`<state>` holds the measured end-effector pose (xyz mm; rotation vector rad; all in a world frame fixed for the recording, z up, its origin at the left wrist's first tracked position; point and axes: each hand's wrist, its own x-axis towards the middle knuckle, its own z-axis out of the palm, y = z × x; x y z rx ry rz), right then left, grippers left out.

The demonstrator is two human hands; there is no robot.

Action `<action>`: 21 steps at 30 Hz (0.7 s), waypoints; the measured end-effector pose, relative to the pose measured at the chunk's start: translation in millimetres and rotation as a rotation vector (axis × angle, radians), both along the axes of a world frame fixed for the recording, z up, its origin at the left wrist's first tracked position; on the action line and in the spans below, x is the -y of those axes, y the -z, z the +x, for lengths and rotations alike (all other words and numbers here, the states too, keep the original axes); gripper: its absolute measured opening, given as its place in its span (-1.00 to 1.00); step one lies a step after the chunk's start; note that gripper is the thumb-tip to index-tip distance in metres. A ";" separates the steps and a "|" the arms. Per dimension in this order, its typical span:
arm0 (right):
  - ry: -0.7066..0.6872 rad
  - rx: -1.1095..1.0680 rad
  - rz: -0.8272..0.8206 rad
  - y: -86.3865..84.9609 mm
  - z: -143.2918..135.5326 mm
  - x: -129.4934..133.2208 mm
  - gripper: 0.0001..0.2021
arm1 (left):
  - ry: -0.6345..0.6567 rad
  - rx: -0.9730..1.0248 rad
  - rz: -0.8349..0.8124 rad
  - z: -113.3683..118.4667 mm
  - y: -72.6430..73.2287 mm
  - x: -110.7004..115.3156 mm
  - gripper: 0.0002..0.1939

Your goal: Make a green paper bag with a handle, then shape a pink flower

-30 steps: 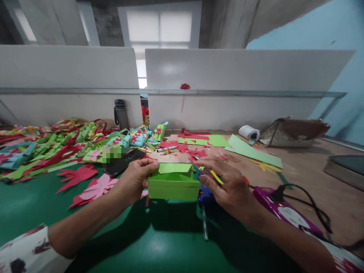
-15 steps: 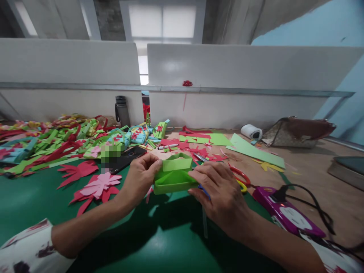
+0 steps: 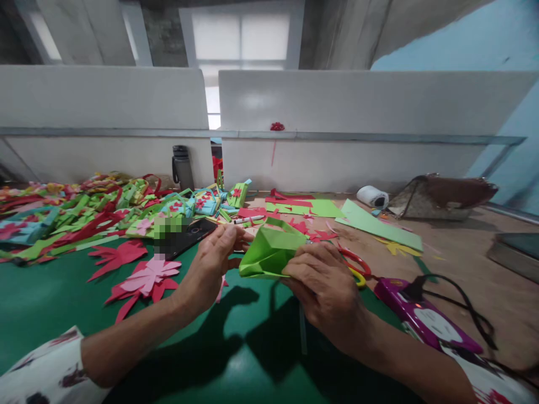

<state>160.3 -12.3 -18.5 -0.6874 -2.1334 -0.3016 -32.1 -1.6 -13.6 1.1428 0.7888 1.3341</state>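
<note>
A small folded green paper bag (image 3: pixel 269 252) with a paper handle loop on top is up over the green table surface, tilted, its bottom folds facing me. The fingers of my right hand (image 3: pixel 328 280) are closed on its right side and hide that edge. To its left, my left hand (image 3: pixel 210 258) has its fingers apart and holds nothing, very close to the bag's left corner. Red and yellow scissors handles (image 3: pixel 357 269) show just behind my right hand; their blades are hidden.
Finished paper bags (image 3: pixel 168 207) lie heaped at the left, beside a black phone (image 3: pixel 191 238) and a grey bottle (image 3: pixel 182 168). Pink and red paper flowers (image 3: pixel 147 278) rest nearer. At the right are a purple power strip (image 3: pixel 425 314), a handbag (image 3: pixel 446 196) and a light green sheet (image 3: pixel 379 224).
My left hand has let go of the green paper bag and its fingers have spread. The bag has turned and tilted in my right hand, showing its folded bottom.
</note>
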 end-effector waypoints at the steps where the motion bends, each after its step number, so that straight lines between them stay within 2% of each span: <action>1: -0.017 -0.039 0.000 -1.6 1.9 -1.1 -0.93 | 0.079 0.095 -0.062 -1.8 0.4 0.0 -0.65; 4: -0.060 -0.104 0.000 -4.8 5.2 -2.7 -0.93 | 0.406 0.254 -0.228 -4.1 2.6 1.9 -0.50; 6: -0.081 -0.104 0.007 -5.4 5.2 -1.8 -0.91 | 0.603 0.296 -0.257 -3.2 5.4 4.0 -0.37; 9: -0.110 -0.098 -0.003 -4.5 3.4 1.0 -0.90 | 0.742 0.332 -0.222 -0.8 11.2 5.2 -0.24; 15: -0.139 -0.095 -0.014 1.0 0.7 1.1 -0.87 | 0.795 0.276 -0.118 2.4 22.0 3.4 -0.20; 19: -0.154 0.010 0.071 4.0 -1.2 1.6 -0.83 | 0.753 0.263 -0.092 6.1 32.3 0.7 -0.39; 21: -0.115 0.060 0.078 3.8 -3.4 5.1 -0.82 | 0.698 0.254 -0.064 9.8 37.1 -0.5 -0.49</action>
